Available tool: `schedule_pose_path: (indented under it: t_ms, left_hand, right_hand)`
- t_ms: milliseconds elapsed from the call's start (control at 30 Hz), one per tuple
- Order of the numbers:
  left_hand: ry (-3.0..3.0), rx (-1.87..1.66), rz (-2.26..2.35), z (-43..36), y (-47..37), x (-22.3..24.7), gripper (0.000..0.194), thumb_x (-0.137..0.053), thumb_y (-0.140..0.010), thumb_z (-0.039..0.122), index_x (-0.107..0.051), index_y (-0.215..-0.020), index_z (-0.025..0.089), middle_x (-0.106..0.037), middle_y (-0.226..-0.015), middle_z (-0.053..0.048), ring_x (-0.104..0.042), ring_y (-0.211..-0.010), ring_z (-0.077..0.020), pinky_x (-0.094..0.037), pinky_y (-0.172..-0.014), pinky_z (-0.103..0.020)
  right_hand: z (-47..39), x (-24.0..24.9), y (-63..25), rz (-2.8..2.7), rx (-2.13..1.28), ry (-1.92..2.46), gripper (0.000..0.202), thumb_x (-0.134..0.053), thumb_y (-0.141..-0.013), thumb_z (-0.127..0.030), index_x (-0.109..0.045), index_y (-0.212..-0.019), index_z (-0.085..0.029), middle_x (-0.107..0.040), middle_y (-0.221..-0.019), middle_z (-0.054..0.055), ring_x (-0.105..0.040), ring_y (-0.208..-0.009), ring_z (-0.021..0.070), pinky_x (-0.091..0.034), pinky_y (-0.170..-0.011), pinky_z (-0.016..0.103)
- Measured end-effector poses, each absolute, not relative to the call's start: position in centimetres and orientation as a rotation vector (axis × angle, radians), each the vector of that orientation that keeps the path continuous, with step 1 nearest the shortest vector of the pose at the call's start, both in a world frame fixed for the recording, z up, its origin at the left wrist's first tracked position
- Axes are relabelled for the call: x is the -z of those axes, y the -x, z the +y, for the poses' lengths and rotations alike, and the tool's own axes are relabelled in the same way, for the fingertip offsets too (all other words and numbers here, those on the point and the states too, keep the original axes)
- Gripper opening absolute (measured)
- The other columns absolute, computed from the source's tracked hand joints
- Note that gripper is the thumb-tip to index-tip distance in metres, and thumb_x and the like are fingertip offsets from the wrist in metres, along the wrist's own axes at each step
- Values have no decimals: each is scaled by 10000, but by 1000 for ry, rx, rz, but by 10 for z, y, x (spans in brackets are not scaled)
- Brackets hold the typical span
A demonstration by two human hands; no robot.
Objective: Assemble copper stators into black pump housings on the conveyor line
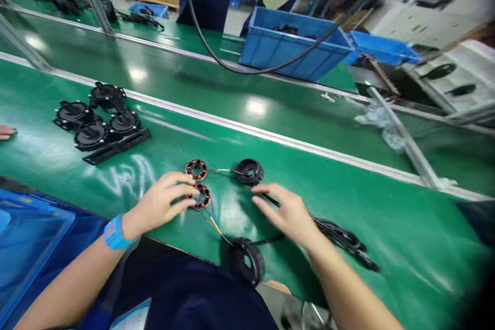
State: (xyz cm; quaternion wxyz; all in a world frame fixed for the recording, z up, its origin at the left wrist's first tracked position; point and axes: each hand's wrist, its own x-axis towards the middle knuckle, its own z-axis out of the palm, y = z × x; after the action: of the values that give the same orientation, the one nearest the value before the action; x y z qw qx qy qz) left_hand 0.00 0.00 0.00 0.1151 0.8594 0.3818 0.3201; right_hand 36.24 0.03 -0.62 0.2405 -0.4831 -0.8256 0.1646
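My left hand [164, 200] reaches over the lower of two copper-wound stator rings [206, 197], fingers spread, fingertips at its edge; whether they press on it I cannot tell. Just above lies the other stator ring [203, 166], joined by thin coloured wires to a round black housing [243, 171]. Close below that housing, my right hand [292, 211] hovers with thumb and fingers apart, nothing visible between them. Wires from the lower stator run to a second black housing [255, 257] standing tilted at the table's near edge. A black cable bundle [340, 234] lies partly behind my right forearm.
Several black motor units [91, 134] and a long black bar [116, 148] sit at left on the green table [178, 131]. A metal rail [216, 119] crosses behind. Blue bins stand near left [50, 216] and across [294, 49]. A cable [201, 36] hangs ahead; co-workers stand opposite.
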Motion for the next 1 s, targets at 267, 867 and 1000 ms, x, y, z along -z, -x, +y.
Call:
schedule_pose_path:
  t_ms: [267, 867, 1000]
  left_hand:
    - [-2716, -717, 1184, 35, -19, 5, 290, -498, -1049, 331, -676, -1217, 175, -727, -1175, -80, -679, -1061, -245, -520, -960, -390]
    - [-2555, -609, 1065, 57, -4, 19, 407, -404, -1032, 474, -776, -1126, 337, -691, -1120, -61, -686, -915, -240, -530, -836, -399]
    - [-2561, -731, 1089, 46, -6, 7, 321, -480, -1034, 414, -761, -1146, 307, -699, -1131, -61, -673, -1011, -235, -524, -927, -392]
  right_hand:
    - [-18, -33, -449, -2313, -529, 1918, 351, -670, -937, -498, -670, -1150, -219, -711, -1123, 102, -669, -1047, 305, -530, -946, 484]
    - [-28, -48, -492, -2056, -114, 1943, 310, -540, -1003, -326, -685, -1253, -214, -724, -1210, 132, -678, -1143, 315, -517, -1034, 538]
    - [-4, -47, -462, -2056, 163, 1781, 438, -642, -978, -356, -606, -1387, -203, -663, -1339, 163, -628, -1237, 357, -485, -1070, 593]
